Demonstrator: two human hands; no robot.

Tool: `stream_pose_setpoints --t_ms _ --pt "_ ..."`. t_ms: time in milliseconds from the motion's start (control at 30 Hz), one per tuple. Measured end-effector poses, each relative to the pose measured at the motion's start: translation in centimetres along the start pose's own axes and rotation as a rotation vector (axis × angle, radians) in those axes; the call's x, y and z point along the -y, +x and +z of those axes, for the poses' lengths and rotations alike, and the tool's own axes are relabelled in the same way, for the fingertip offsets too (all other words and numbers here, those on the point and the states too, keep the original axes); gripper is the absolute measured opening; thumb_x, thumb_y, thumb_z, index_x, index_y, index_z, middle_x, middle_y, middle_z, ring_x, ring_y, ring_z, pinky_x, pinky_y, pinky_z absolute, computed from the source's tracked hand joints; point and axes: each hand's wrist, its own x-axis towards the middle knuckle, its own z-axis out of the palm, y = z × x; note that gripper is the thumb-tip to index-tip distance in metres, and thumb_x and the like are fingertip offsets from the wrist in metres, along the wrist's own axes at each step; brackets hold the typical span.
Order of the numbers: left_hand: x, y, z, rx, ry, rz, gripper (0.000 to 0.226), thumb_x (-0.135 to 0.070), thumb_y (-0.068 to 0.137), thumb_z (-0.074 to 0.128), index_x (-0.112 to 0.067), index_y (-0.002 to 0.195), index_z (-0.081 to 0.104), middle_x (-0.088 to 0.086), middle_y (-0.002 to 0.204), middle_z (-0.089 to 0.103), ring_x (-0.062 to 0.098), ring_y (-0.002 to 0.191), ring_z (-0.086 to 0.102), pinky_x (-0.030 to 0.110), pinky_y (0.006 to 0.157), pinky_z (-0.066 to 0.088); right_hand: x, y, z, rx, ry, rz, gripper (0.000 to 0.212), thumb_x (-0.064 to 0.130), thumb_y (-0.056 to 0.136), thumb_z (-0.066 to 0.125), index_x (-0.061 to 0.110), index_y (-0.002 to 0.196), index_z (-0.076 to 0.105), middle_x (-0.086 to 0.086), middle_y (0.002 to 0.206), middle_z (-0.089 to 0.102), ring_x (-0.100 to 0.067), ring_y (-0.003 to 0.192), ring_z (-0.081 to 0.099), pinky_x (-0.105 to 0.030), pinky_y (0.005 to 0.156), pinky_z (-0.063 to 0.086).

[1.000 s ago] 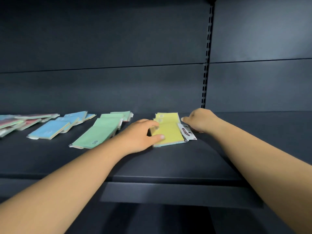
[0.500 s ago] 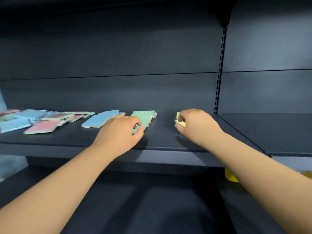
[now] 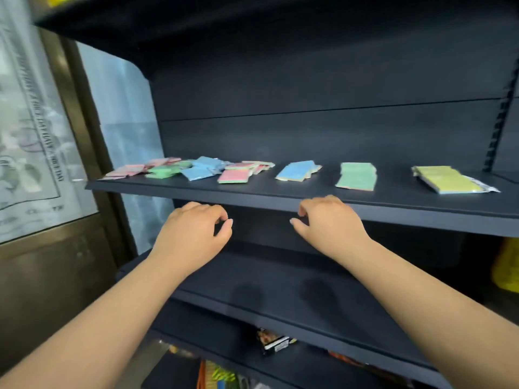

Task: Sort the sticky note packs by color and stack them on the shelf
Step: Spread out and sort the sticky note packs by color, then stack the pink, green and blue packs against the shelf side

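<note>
Hovering empty with loosely curled fingers, the left hand (image 3: pixel 193 231) lies nearer the unsorted packs (image 3: pixel 193 171), up-left on the shelf (image 3: pixel 280 196).

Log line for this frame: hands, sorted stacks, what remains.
left hand: empty | right hand: empty | sorted: blue stack, green stack, yellow stack | remaining: mixed pile at shelf left

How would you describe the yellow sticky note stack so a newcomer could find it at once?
Start at the dark shelf holding the coloured packs, above both hands. Follow it to its right end: the yellow stack lies there alone, right of the green stack. It is the only yellow one, with clear wrapper sticking out at its right.
</note>
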Motion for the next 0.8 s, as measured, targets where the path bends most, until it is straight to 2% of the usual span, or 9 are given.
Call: stream_pose_setpoints --t_ms 167,300,433,533,633,700,800 --pt "6.7 -3.5 -2.4 -0.047 0.067 -0.113 0.029 -0.036 0.093 0.046 -0.015 0.101 0.066 0.001 0.097 0.068 0.023 0.102 0.054 0.033 0.085 0.04 6.5 1.4 1.5 -0.005 0.064 -0.103 0.037 0.043 0.096 0.041 0.015 0.114 0.056 -0.002 0.11 0.062 -0.022 0.113 0.047 -0.031 0.086 0.04" --pt "10.7 -5.1 -3.1 -0.06 0.107 -0.199 0.044 -0.045 0.09 0.04 -0.013 0.1 0.069 0.005 0.094 0.069 0.026 0.099 0.056 0.034 0.081 0.042 10.1 3.4 3.0 0.014 0.085 -0.169 0.039 0.046 0.096 0.039 0.016 0.11 0.058 -0.001 0.108 0.062 -0.022 0.113 0.047 -0.03 0.087 0.039" --pt "14.3 -5.6 -2.4 -0.077 0.108 -0.256 0.057 -0.05 0.082 0.03 -0.012 0.092 0.07 0.004 0.086 0.069 0.026 0.093 0.058 0.032 0.075 0.04 12.9 6.0 5.3 0.044 0.116 -0.219 0.041 0.048 0.096 0.037 0.016 0.103 0.062 -0.001 0.106 0.061 -0.022 0.112 0.047 -0.031 0.089 0.039" --pt "17.1 -4.5 -1.2 -0.084 0.101 -0.292 0.059 -0.054 0.082 0.027 -0.012 0.086 0.069 -0.002 0.073 0.06 0.021 0.082 0.053 0.029 0.068 0.035 14.8 9.1 7.2 0.044 0.145 -0.25 0.042 0.048 0.096 0.036 0.017 0.099 0.064 0.0 0.105 0.061 -0.021 0.11 0.047 -0.03 0.087 0.039" --pt "20.1 -2.5 0.0 -0.087 0.083 -0.315 0.043 -0.045 0.09 0.04 -0.013 0.087 0.068 -0.006 0.073 0.053 0.017 0.08 0.048 0.027 0.068 0.031 16.2 12.7 8.9 0.026 0.195 -0.253 0.042 0.049 0.095 0.037 0.018 0.099 0.065 0.0 0.105 0.061 -0.021 0.109 0.047 -0.03 0.086 0.04" --pt "22.5 -0.6 0.7 -0.089 0.044 -0.336 0.03 -0.035 0.094 0.047 -0.013 0.091 0.068 -0.003 0.08 0.059 0.017 0.085 0.049 0.027 0.07 0.032 17.1 15.4 9.9 0.016 0.223 -0.255 0.043 0.05 0.095 0.038 0.018 0.099 0.066 -0.001 0.104 0.061 -0.021 0.109 0.049 -0.03 0.088 0.042" --pt "25.5 2.0 1.7 -0.117 -0.025 -0.38 0.026 -0.031 0.093 0.049 -0.013 0.095 0.068 0.001 0.091 0.066 0.015 0.09 0.05 0.027 0.075 0.036 18.5 19.4 11.3 0.053 0.264 -0.252 0.042 0.05 0.095 0.038 0.019 0.099 0.065 -0.002 0.104 0.062 -0.022 0.108 0.05 -0.03 0.085 0.042"
